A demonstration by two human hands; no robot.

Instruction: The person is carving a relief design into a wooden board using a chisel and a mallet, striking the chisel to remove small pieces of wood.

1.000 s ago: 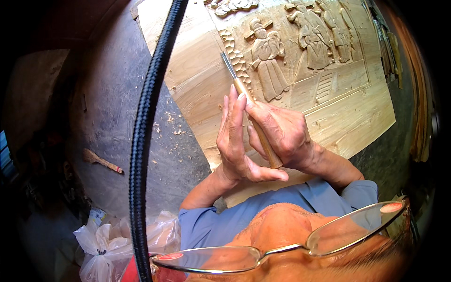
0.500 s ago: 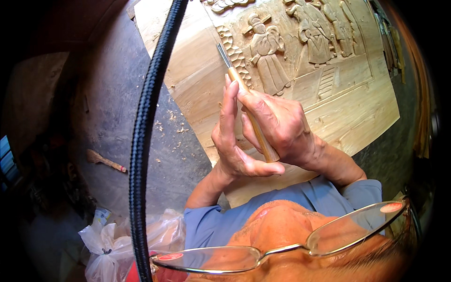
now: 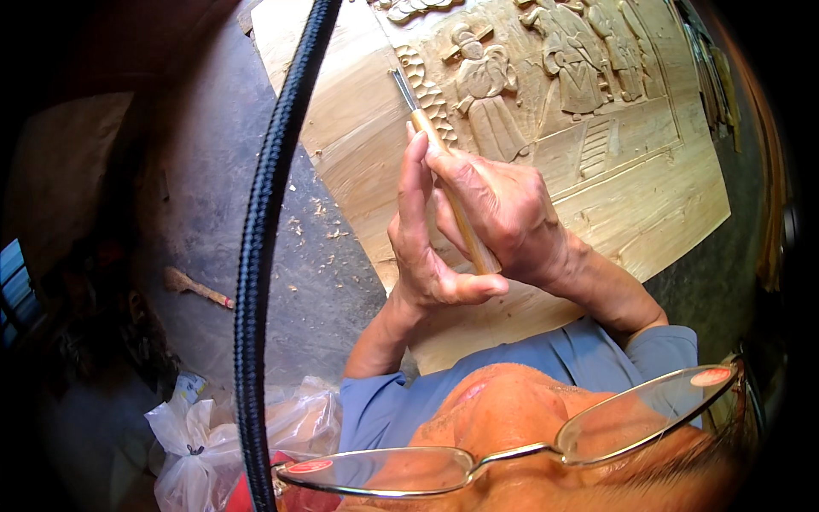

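Note:
My right hand [image 3: 503,209] is wrapped round the wooden handle of a carving gouge [image 3: 471,230]. The slim metal blade points away from me, its tip beside a scalloped strip of relief on the pale wooden panel [image 3: 341,145]; whether the tip touches wood I cannot tell. My left hand [image 3: 418,256] steadies the same gouge, upright fingers against the front of the handle, thumb stretched out by its butt end. Farther over on the panel are carved robed figures [image 3: 490,90] and a small set of carved steps [image 3: 595,149].
A wooden mallet-like stick [image 3: 198,288] lies on the grey surface at left, with wood shavings [image 3: 299,226] nearby. A black braided cable [image 3: 263,205] crosses the view. Clear plastic bags [image 3: 192,452] are at lower left. Long thin tools or strips [image 3: 717,81] stand at far right.
Both hands and the gouge have shifted a little away from me, with the grip much the same. The whole scene sits slightly farther right in the view.

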